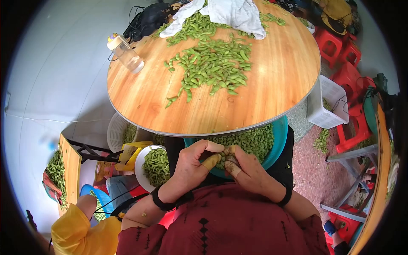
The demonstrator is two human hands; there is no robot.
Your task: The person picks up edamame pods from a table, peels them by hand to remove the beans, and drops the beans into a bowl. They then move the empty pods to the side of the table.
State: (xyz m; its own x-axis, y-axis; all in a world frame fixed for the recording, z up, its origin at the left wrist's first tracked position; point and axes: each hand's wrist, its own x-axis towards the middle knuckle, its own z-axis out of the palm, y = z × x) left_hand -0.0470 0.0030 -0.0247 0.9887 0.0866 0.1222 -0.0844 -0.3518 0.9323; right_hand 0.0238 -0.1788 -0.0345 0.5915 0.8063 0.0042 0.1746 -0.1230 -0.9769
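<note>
Head view, single frame.

- Hidden or unclear: the pod [228, 158] is mostly covered by fingertips, so its shape is hard to make out. The teal basin [279, 140] is partly under the table [272, 85] edge and cut off by the hands. The person's lap is out of sight beneath a red garment.
- Left hand [191, 168]: curled narrow, fingertips pinched on the pod, with a yellowish cover on the thumb.
- Right hand [251, 173]: likewise closed on the pod from the other side, touching the left hand.
- Pod position: between both hands, just over the near rim of the basin, which is full of green pods.
- Table: loose pile of green pods [212, 63], white cloth [231, 12], clear bottle [125, 53].
- Floor level: white bowl [139, 163] of pods at left, white basket [329, 102] at right, red stools [344, 46].
- Lower left: another person's yellow sleeve [78, 233].
</note>
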